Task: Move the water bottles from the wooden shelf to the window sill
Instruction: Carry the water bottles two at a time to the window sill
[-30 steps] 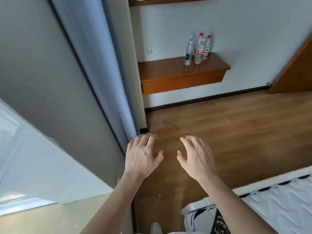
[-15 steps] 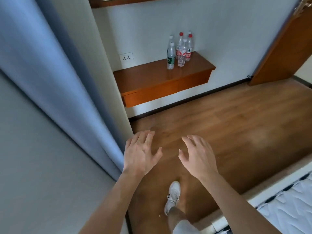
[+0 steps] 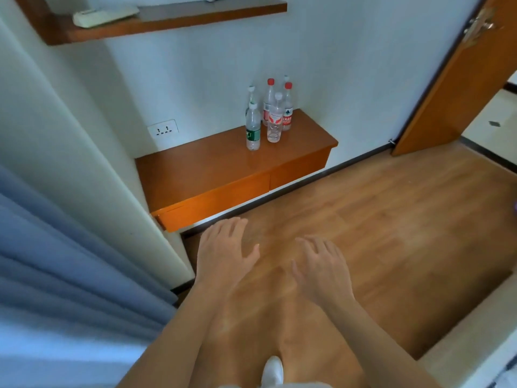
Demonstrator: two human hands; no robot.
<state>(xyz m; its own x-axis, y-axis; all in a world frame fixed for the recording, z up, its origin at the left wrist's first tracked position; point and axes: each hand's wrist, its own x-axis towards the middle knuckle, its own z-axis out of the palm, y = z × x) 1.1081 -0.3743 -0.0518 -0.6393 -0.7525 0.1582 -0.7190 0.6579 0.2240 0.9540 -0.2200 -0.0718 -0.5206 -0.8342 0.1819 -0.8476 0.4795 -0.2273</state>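
My left hand and right hand hover over the floor, fingers loosely spread, holding nothing. At 12 o'clock the water bottles stand clustered on the wooden shelf, toward its right end, well apart from both hands.

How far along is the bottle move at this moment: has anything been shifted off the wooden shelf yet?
Done: nothing that shows; the water bottles stand clustered on the wooden shelf. In hand: nothing; the left hand and right hand hover open and empty over the floor, short of the shelf. Left: every bottle there to carry; the window sill is out of view.
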